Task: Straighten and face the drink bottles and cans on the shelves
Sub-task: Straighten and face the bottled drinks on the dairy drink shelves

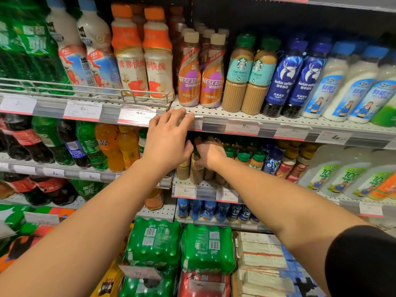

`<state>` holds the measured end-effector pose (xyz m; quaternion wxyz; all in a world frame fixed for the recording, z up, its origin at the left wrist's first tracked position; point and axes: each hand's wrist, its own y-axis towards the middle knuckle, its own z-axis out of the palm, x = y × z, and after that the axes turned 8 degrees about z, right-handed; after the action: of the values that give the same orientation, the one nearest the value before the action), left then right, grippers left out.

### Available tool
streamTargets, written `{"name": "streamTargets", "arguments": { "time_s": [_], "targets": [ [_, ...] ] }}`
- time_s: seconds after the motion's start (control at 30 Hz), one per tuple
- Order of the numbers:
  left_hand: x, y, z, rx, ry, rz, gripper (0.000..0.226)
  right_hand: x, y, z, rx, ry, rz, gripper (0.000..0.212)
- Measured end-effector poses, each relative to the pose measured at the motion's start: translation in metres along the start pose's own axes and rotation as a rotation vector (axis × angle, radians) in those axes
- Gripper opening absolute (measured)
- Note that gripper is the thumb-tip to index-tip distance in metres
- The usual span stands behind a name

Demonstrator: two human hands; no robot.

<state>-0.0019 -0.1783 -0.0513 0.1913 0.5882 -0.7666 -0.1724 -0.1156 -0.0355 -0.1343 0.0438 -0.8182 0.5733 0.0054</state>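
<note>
Right hand gripping half-hidden coffee bottle, label obscured, left hand on shelf edge

On the upper shelf the bottles stand upright in pairs with labels forward: two orange Nescafé bottles, two green-capped Starbucks Flat White bottles, two blue Luckin Coffee bottles, then white coconut milk bottles to the right and orange-capped milk drinks to the left. On the shelf below, a cluster of ribbed tan coffee bottles stands at the front edge, their tops mostly hidden. Beside them are more green-capped bottles, standing further back.
</note>
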Motion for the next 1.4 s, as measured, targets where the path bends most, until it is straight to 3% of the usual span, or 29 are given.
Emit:
{"name": "streamTargets", "arguments": {
  "time_s": [0.2, 0.33, 0.47, 0.67, 0.83, 1.03, 1.4],
  "targets": [
    [-0.001, -0.001, -0.001, 0.012, -0.002, -0.002, 0.072, -0.007, -0.001, -0.002, 0.033, -0.063, -0.042, 0.074],
    [-0.002, -0.001, -0.003, 0.024, -0.001, -0.003, 0.073, -0.016, -0.011, -0.005, -0.086, -0.051, -0.114, 0.077],
    [-0.002, -0.002, -0.003, 0.032, 0.004, 0.001, 0.075, -0.037, -0.032, -0.016, -0.248, -0.001, -0.205, 0.067],
    [-0.009, -0.005, -0.001, 0.069, 0.018, -0.011, 0.081, -0.101, -0.085, -0.046, -0.23, 0.015, -0.314, 0.041],
    [-0.028, 0.003, -0.013, 0.117, -0.017, -0.078, 0.074, -0.155, -0.128, -0.08, -0.283, 0.02, -0.272, 0.029],
    [-0.068, 0.035, -0.058, -0.081, -0.131, 0.097, 0.051, -0.201, -0.159, -0.133, -0.471, 0.149, -0.226, 0.022],
    [-0.083, 0.108, -0.156, -0.41, -0.043, 0.244, 0.05, -0.202, -0.172, -0.265, -0.75, 0.218, -0.238, 0.039]
  ]
}}
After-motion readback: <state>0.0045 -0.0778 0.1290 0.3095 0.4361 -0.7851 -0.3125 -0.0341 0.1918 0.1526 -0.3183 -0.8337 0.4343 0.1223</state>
